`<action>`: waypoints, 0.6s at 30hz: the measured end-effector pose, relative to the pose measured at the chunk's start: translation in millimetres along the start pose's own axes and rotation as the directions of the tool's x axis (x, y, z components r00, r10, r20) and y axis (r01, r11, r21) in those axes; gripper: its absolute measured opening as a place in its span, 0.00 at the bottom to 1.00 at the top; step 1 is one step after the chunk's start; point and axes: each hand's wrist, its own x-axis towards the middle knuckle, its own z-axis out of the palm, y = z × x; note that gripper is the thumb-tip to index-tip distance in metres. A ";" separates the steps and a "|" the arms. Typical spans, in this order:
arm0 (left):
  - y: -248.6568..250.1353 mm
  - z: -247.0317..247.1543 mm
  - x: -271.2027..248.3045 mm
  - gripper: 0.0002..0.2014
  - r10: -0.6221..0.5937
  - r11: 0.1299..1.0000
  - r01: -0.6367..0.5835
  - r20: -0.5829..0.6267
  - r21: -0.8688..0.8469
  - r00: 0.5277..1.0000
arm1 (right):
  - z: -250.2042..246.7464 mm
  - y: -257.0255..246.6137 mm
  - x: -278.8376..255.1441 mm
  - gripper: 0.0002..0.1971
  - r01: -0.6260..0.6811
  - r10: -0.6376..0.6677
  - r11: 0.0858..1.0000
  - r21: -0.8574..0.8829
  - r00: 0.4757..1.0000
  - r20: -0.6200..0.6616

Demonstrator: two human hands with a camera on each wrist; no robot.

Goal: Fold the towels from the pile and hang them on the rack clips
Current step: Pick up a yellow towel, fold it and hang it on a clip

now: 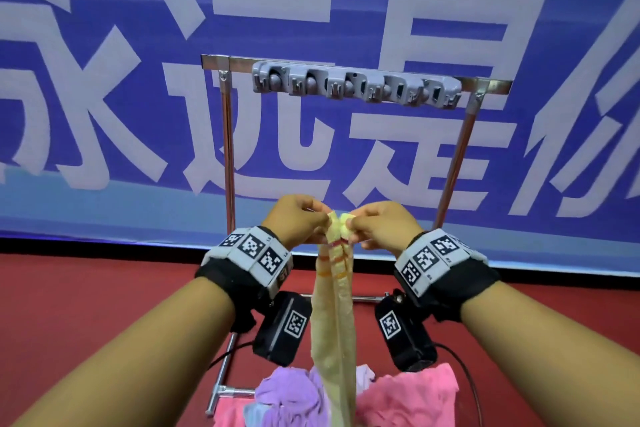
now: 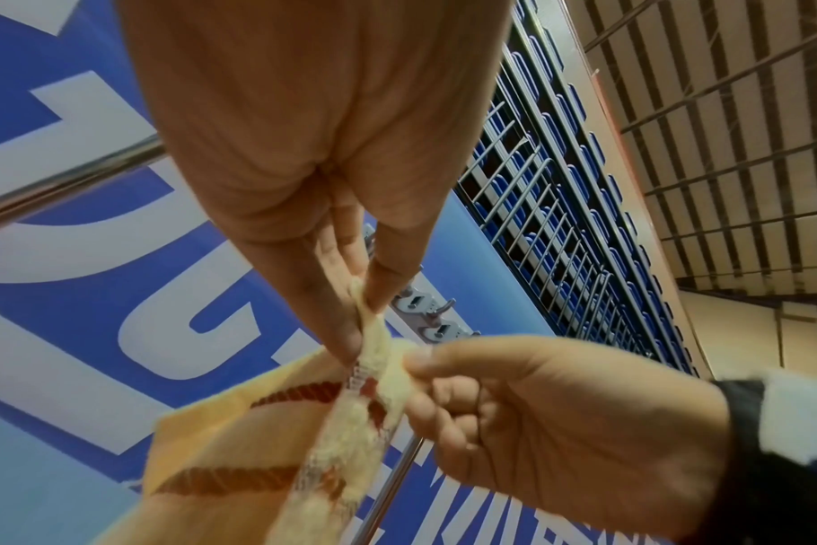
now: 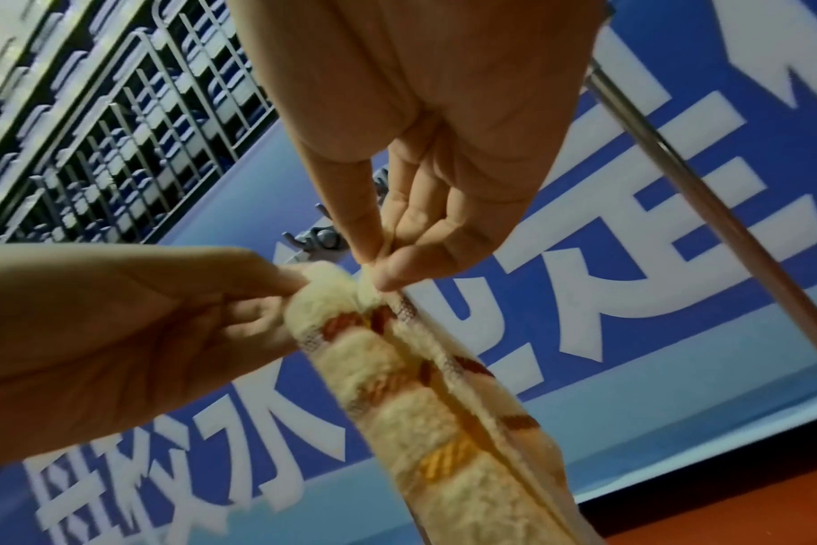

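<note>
A pale yellow towel (image 1: 334,305) with orange and red stripes hangs in a long narrow fold from both hands, held chest-high in front of the rack. My left hand (image 1: 320,219) pinches its top corner between thumb and fingers, and my right hand (image 1: 353,229) pinches the corner right beside it, the two almost touching. The left wrist view shows the left hand (image 2: 362,313) nipping the towel (image 2: 341,442). In the right wrist view the right hand (image 3: 374,267) does the same on the towel (image 3: 420,405). The grey clip strip (image 1: 356,85) sits above on the rack's top bar, with nothing hanging from it.
The rack's metal posts (image 1: 228,149) stand behind my hands, before a blue banner (image 1: 104,97). The pile lies below on the red floor: a purple towel (image 1: 287,395) and a pink towel (image 1: 412,399). The yellow towel's lower end reaches down onto the pile.
</note>
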 end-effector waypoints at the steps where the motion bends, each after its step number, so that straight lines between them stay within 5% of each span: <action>1: -1.1 1.7 -1.3 0.09 0.006 1.000 -0.007 0.009 0.017 1.000 | 1.0 -0.9 -0.7 0.05 0.033 -0.033 0.998 -0.050 0.999 -0.010; 6: -6.7 4.8 -2.1 0.09 -0.003 0.995 0.008 -0.043 0.103 0.999 | 2.3 1.2 2.5 0.05 0.110 -0.120 0.985 -0.130 0.990 -0.076; 14: -4.6 10.3 -7.8 0.08 0.004 0.998 -0.001 -0.045 0.067 0.999 | 5.5 2.6 -1.1 0.07 0.148 -0.140 0.980 -0.134 0.988 0.065; 18: -0.1 10.5 -12.5 0.10 0.018 0.997 -0.019 0.009 0.079 1.000 | 10.6 5.8 -1.9 0.12 0.177 -0.193 0.944 -0.278 0.981 -0.029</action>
